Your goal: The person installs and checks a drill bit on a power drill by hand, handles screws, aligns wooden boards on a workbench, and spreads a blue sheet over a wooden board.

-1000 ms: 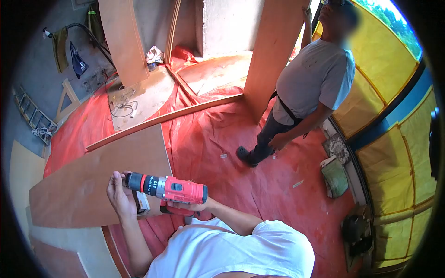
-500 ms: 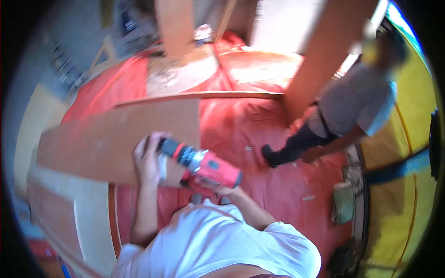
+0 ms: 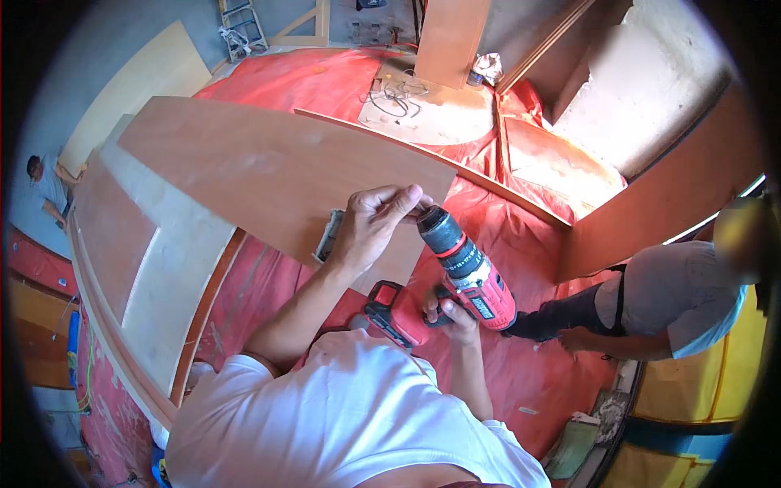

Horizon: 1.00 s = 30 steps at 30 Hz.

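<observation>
Drill: a red and black drill (image 3: 482,293) is in front of the white shirt (image 3: 350,419), above the red floor sheet (image 3: 301,75); its nose points up and to the left of the view.
Right hand: this hand (image 3: 457,319) is closed around the drill handle, between the red body and the battery (image 3: 397,314).
Left hand: this hand (image 3: 370,224) has its fingers bent and the thumb brought near them, just at the drill nose (image 3: 440,231); I cannot tell if they pinch something small there.
Behind the left wrist: a small grey and white object (image 3: 328,235), partly hidden by the hand.
Boards: one wide brown board (image 3: 277,163) lies beyond the hands, and a pale board (image 3: 187,268) is nearer, to the left.
Co-worker at right: a person (image 3: 667,285) in a grey shirt stands beside a tall brown board (image 3: 675,183).
Far left: another person (image 3: 49,193) is near the pale boards.
Background: some cables (image 3: 397,99) lie in a tangle.
</observation>
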Tool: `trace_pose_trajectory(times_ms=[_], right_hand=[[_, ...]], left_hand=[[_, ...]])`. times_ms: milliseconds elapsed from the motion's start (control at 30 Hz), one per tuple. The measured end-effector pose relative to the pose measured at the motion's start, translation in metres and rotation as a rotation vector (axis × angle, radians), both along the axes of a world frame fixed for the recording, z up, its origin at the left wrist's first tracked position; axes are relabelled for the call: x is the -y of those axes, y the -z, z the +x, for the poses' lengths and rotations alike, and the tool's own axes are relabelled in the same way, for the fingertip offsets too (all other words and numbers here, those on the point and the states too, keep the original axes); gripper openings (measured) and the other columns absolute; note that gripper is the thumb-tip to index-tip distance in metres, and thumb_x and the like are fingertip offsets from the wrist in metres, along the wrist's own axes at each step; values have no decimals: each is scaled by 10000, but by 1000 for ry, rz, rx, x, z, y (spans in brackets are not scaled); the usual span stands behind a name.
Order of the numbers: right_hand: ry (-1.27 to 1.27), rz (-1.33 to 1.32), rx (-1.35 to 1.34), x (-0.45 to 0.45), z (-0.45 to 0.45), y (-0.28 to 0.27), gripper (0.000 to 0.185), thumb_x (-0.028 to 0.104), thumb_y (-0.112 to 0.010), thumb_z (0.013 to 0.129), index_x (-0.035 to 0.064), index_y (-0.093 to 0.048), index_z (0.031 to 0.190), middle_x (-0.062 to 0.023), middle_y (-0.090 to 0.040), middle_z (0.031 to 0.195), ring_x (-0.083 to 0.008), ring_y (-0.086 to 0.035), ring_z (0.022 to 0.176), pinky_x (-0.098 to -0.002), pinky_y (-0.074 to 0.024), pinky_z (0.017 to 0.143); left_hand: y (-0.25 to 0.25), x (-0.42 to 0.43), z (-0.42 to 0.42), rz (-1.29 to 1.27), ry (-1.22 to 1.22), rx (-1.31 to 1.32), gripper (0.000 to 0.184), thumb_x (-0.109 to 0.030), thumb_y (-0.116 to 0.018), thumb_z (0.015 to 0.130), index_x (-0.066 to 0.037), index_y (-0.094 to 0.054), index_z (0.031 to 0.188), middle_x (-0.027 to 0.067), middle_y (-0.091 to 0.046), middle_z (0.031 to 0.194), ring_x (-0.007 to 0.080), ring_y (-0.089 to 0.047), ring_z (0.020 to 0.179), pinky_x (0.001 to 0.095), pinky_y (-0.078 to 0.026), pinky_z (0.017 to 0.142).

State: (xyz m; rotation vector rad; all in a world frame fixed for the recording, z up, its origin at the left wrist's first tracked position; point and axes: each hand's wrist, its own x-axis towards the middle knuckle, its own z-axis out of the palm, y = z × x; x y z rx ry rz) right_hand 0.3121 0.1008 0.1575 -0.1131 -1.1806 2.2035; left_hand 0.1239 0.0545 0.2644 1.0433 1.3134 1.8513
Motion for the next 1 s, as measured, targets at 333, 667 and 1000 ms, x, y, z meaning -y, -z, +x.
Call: trace_pose_trajectory(times_ms=[333,667,1000], right_hand=[[100,166,211,-8,13,-3,226,215,-674,791,61,-544,894,2,-521,654,-90,-505,586,-233,-399,528],[144,215,391,-8,21,-2,187,236,-661,833,75,-574,870,5,-547,673,-84,-530,608,-234,-428,547],[279,204,490,-3,15,-14,196,211,-702,801,69,-582,862,-8,-574,685,-100,-556,620,-261,-459,562]], left_hand=[[3,-12,11,-23,5,130,306,-263,-472,949,0,-606,871,136,-657,860,172,-642,790,299,-522,742],[16,-41,51,210,-5,668,261,-335,-417,958,-85,-459,897,146,-604,796,251,-622,742,393,-534,710],[11,-56,60,228,1,743,273,-377,-430,945,-117,-416,864,103,-547,714,219,-572,639,371,-511,631]])
